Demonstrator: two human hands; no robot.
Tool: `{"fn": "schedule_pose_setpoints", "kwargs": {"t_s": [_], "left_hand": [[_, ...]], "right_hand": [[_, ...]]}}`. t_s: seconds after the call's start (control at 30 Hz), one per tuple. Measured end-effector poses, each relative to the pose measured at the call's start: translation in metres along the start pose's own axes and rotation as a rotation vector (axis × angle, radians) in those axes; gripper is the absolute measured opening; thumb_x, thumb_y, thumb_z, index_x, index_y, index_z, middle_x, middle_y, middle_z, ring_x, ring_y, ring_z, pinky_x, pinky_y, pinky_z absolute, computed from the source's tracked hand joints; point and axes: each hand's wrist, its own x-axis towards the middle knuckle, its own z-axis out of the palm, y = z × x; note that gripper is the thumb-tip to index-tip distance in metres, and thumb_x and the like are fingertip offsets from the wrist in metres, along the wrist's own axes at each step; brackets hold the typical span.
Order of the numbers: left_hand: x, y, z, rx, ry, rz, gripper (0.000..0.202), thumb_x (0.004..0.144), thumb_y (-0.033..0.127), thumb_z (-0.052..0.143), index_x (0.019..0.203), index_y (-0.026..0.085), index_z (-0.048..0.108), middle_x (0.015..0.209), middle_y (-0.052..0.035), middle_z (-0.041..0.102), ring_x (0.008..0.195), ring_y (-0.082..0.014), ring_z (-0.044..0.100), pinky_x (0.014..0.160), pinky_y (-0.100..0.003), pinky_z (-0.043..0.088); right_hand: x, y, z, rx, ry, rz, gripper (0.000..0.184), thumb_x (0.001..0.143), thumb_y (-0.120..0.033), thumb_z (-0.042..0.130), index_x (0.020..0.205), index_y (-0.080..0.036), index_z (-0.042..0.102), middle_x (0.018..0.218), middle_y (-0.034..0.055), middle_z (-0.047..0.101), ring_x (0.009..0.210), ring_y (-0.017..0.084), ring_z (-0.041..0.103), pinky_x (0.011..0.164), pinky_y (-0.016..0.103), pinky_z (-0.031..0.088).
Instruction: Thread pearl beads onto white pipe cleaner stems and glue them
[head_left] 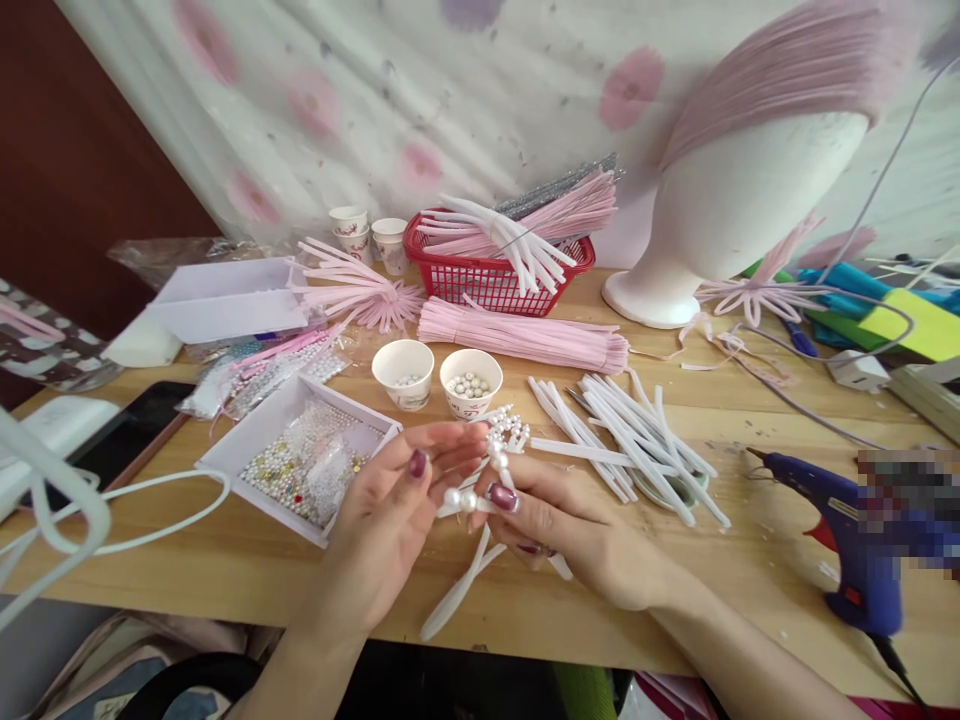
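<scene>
My right hand (pixel 577 530) pinches a beaded white pipe-cleaner piece (pixel 504 455), with thumb and fingers closed around it. Small white pearls line its curved upper part, and larger pearls sit lower, beside the thumb. White pipe-cleaner ends (pixel 457 598) hang below the right hand. My left hand (pixel 379 530) is beside the piece, its fingers stretched out and its thumb apart from them. Its fingertips come close to the beads; whether they touch is unclear. Just beyond the hands stand two paper cups of beads, the left cup (pixel 403 393) and the right cup (pixel 470 408).
A white tray of loose pearls (pixel 225 462) lies at left. Several white pipe cleaners (pixel 622 430) lie at right, near a blue glue gun (pixel 862 590). Behind are a pink pipe-cleaner bundle (pixel 517 335), a red basket (pixel 487 285) and a foam head (pixel 750 200).
</scene>
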Motion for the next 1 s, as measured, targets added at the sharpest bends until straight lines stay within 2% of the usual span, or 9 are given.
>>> {"fn": "schedule_pose_setpoints", "kwargs": {"t_s": [0.07,0.17,0.27,0.47,0.67,0.83,1.0], "left_hand": [[-0.001,-0.004,0.001,0.006,0.025,0.066,0.022,0.084,0.038,0.085,0.100,0.022,0.084,0.113,-0.0083,0.084,0.111,-0.0229,0.076,0.094,-0.026,0.059],[-0.002,-0.011,0.008,0.007,0.065,0.100,0.018,0.078,0.033,0.091,0.092,0.024,0.084,0.102,-0.0048,0.086,0.104,-0.0204,0.078,0.086,-0.022,0.061],[-0.001,-0.016,0.014,-0.016,0.049,0.127,0.008,0.081,0.027,0.089,0.087,0.025,0.084,0.095,-0.0037,0.086,0.098,-0.0179,0.079,0.082,-0.020,0.061],[0.003,-0.019,0.017,0.033,0.027,0.186,0.004,0.085,0.029,0.086,0.087,0.026,0.084,0.087,-0.0014,0.085,0.090,-0.0117,0.080,0.079,-0.012,0.059],[0.000,-0.020,0.016,0.073,0.024,0.206,0.003,0.087,0.030,0.083,0.089,0.028,0.084,0.092,-0.0010,0.086,0.093,-0.0111,0.080,0.082,-0.011,0.059],[0.003,-0.022,0.015,0.078,-0.001,0.214,0.005,0.090,0.030,0.081,0.093,0.029,0.085,0.099,-0.0015,0.087,0.101,-0.0120,0.079,0.083,-0.009,0.057],[0.005,-0.026,0.014,0.074,0.002,0.221,0.006,0.090,0.030,0.080,0.093,0.030,0.086,0.100,-0.0012,0.087,0.099,-0.0105,0.079,0.083,-0.008,0.056]], "right_hand": [[0.000,0.001,-0.001,-0.015,0.028,-0.026,0.033,0.104,-0.050,0.060,0.092,-0.020,0.060,0.071,-0.0060,0.044,0.061,0.011,0.037,0.056,0.027,0.031],[0.000,0.002,-0.001,0.013,0.043,-0.023,0.033,0.104,-0.051,0.061,0.091,-0.021,0.055,0.071,-0.0068,0.041,0.060,0.011,0.034,0.055,0.026,0.030],[-0.001,0.003,0.000,0.046,0.057,-0.022,0.031,0.104,-0.049,0.061,0.095,-0.020,0.057,0.070,-0.0075,0.041,0.058,0.010,0.032,0.053,0.025,0.027],[0.000,0.005,0.000,0.061,0.051,-0.050,0.026,0.107,-0.044,0.059,0.100,-0.019,0.059,0.070,-0.0077,0.041,0.058,0.010,0.032,0.052,0.025,0.026],[0.000,0.005,0.000,0.058,0.047,-0.055,0.028,0.107,-0.044,0.058,0.093,-0.020,0.056,0.071,-0.0073,0.040,0.059,0.010,0.031,0.052,0.025,0.027],[0.001,0.004,0.001,0.060,0.061,-0.034,0.033,0.104,-0.050,0.060,0.090,-0.020,0.054,0.069,-0.0079,0.039,0.058,0.009,0.031,0.052,0.025,0.027],[0.002,0.006,0.002,0.099,0.090,-0.015,0.037,0.101,-0.053,0.065,0.089,-0.020,0.053,0.068,-0.0084,0.040,0.056,0.009,0.031,0.051,0.023,0.028]]}}
